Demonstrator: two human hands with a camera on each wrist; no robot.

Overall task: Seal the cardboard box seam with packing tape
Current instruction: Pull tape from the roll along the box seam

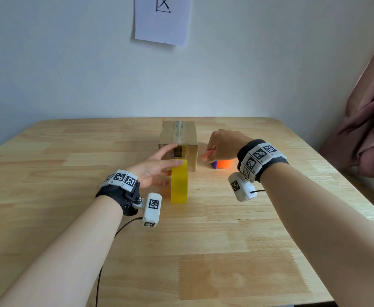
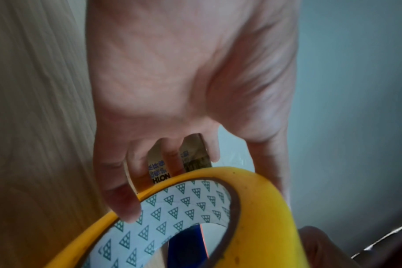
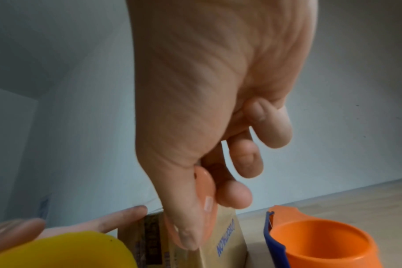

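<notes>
A small cardboard box (image 1: 188,151) stands mid-table with shiny clear tape along its top seam and down its front. A yellow tape roll (image 1: 179,185) stands on edge just in front of it. My left hand (image 1: 159,165) steadies the roll with straight fingers. Its thumb lies across the roll's top, and its index fingertip touches the box's top front edge. In the left wrist view the little finger touches the roll's (image 2: 264,199) patterned core rim. My right hand (image 1: 214,149) grips a small pink-orange cutter (image 1: 207,154) just right of the box (image 3: 227,241), the cutter (image 3: 208,197) pinched under the thumb.
An orange tape dispenser (image 1: 224,163) with a blue blade part sits on the wooden table (image 1: 203,240) under my right hand. A pink curtain (image 1: 370,129) hangs at the right edge. A paper sheet (image 1: 162,18) is pinned to the wall behind.
</notes>
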